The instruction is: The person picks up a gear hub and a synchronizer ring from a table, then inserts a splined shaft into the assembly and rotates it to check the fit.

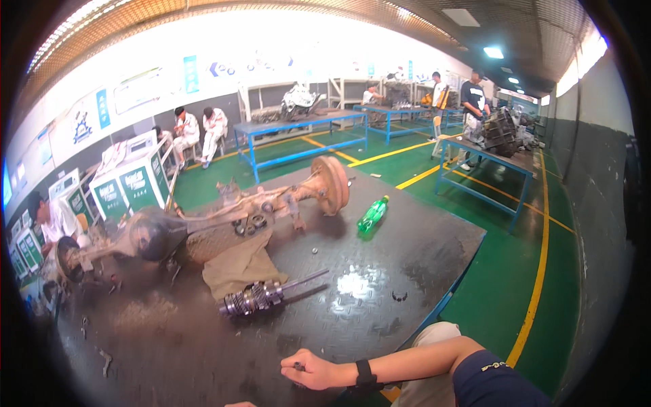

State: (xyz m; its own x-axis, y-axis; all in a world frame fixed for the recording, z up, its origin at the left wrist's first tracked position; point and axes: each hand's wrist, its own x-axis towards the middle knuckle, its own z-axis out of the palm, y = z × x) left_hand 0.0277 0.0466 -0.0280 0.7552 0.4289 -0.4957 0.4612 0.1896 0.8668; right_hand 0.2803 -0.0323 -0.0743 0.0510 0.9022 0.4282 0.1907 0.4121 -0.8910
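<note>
My right hand [310, 370], with a black band on its wrist, is closed over the near edge of the metal workbench [352, 319]. A small dark metal part [298, 366] sticks out of its fist; its kind is hard to make out. Only a sliver of my left hand [241, 405] shows at the lower edge, its fingers hidden. Beyond my right hand, a gear shaft [254, 298] with several gears lies on the bench, its thin end pointing right. A brown cloth [244, 266] is spread just behind it.
A rusty axle [159, 234] with a brake drum [331, 185] spans the bench's far side. Bearing rings [258, 221], a green bottle [373, 214], a dark clip [399, 296] and a wrench-like tool [105, 363] lie around. People stand or sit farther off; one [57, 220] is at the left.
</note>
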